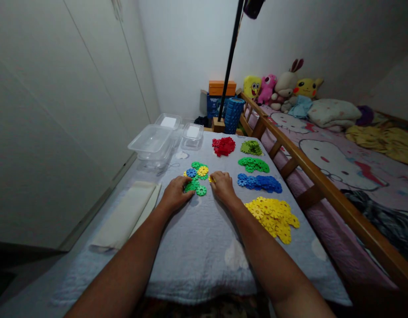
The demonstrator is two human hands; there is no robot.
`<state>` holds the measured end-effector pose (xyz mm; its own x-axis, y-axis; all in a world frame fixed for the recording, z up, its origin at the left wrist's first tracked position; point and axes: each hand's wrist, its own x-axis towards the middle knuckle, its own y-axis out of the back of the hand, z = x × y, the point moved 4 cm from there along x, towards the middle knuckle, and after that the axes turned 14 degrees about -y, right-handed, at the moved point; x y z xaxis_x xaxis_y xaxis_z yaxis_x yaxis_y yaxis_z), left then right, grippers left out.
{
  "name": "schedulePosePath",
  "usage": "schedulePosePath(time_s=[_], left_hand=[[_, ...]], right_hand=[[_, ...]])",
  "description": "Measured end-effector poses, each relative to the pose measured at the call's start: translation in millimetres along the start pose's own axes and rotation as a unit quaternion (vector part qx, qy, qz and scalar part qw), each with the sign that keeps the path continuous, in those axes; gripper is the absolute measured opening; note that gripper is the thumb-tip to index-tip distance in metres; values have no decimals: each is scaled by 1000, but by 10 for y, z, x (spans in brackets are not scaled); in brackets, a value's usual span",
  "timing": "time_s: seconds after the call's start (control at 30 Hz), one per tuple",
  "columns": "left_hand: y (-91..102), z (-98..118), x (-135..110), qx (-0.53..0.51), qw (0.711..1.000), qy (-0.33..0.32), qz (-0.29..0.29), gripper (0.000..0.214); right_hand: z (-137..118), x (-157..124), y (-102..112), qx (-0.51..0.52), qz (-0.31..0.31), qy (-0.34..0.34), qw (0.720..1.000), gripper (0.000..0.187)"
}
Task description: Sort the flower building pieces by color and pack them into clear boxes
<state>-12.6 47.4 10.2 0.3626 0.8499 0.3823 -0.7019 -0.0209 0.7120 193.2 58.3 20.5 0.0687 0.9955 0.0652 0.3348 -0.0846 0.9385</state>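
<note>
Toothed plastic snowflake discs lie in a small mixed cluster at the middle of the table, with green discs [201, 190], a blue disc [191, 172] and a yellow disc [202, 171] overlapping. My left hand [173, 193] curls around the cluster's left side, its thumb and fingers on the green discs. On the right, my right hand [222, 187] pinches another yellow disc, mostly covered by the fingertips, just apart from the cluster.
Sorted piles run along the right: red [223, 146], light green [251, 148], green [253, 164], blue [259, 183] and yellow discs [273, 216]. Clear plastic containers [153, 140] stand back left, a folded cloth [126, 216] nearer. A wooden bed rail [290, 161] borders the right.
</note>
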Motion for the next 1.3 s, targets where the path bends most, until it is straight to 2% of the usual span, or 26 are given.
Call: schedulePosePath(time_s=[0.3, 0.5, 0.73, 0.87, 1.0, 1.13, 1.3], left_hand=[[9, 24, -9, 12, 1000, -15, 3, 38], [-5, 20, -7, 24, 1000, -17, 3, 38], [0, 52, -13, 45, 999, -17, -1, 36], [4, 63, -15, 51, 999, -17, 4, 37], [5, 62, -16, 50, 999, -15, 4, 37], [3, 56, -19, 49, 999, -20, 5, 36], [-2, 44, -29, 42, 999, -23, 7, 34]], right_hand=[[9, 13, 9, 44, -21, 25, 998, 24], [106, -30, 272, 78, -16, 33, 996, 33], [415, -126, 622, 115, 1, 50, 992, 35], [712, -261, 848, 132, 18, 37, 990, 34], [1065, -448, 1030, 141, 7, 20, 990, 33], [1314, -677, 1101, 121, -15, 2, 993, 36], [1299, -949, 1075, 62, -46, 8, 997, 36]])
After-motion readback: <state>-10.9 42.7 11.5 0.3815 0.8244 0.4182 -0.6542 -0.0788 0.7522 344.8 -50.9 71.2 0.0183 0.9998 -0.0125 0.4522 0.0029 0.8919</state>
